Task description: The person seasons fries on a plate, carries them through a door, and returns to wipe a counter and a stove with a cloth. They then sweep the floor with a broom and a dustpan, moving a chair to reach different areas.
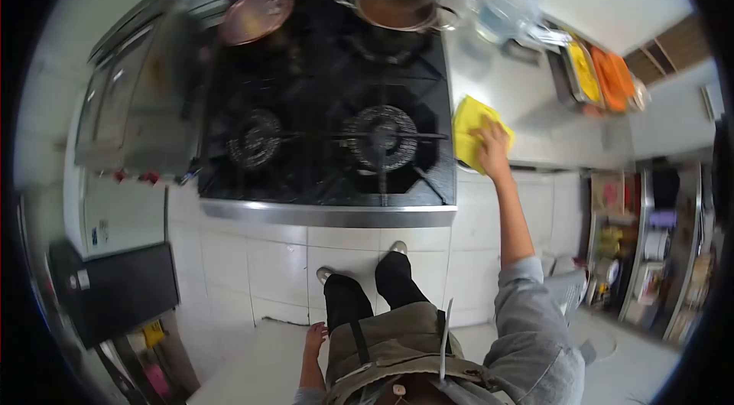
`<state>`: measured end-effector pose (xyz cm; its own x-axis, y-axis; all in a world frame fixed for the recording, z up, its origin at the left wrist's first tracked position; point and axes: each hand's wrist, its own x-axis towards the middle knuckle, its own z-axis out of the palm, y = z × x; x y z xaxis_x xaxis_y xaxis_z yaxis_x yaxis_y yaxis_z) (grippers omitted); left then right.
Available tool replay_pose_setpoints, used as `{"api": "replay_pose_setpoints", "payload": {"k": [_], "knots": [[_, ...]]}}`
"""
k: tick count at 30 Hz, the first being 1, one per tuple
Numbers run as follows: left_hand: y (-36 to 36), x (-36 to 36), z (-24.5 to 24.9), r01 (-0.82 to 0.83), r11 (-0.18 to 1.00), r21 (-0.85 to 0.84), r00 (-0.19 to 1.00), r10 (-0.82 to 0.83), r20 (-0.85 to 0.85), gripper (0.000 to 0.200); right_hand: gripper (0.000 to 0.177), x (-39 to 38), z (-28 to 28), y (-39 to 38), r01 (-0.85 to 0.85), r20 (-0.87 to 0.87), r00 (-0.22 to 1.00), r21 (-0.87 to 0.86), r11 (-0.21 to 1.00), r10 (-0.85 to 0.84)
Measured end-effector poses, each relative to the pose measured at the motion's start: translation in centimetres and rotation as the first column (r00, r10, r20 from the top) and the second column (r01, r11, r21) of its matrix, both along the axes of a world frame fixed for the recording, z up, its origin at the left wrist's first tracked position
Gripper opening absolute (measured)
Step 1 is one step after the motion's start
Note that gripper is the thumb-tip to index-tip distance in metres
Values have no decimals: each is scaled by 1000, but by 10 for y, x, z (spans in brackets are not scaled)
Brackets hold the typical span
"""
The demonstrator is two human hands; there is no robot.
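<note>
The right hand [493, 143], fingers spread, lies over a creased yellow cloth [472, 112] on the smooth, pale counter [539, 133], beside the steel-edged stove [329, 215]; the left hand [315, 338] hangs half-open, holding nothing.

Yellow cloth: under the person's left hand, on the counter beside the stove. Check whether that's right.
The hand is wrong: the head view shows the right hand on the yellow cloth, while the left hand hangs low near the person's leg. The cloth is indeed on the counter beside the stove.
</note>
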<state>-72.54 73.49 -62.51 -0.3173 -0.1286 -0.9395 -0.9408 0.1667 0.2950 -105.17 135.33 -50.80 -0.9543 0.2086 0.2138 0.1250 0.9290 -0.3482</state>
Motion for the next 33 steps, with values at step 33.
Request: {"api": "replay_pose_setpoints", "payload": {"k": [33], "knots": [[-433,20,84,-484,738,-469,840,241,-487,48,14,42,68,-964,-782,-156,481,-520,342,863]]}}
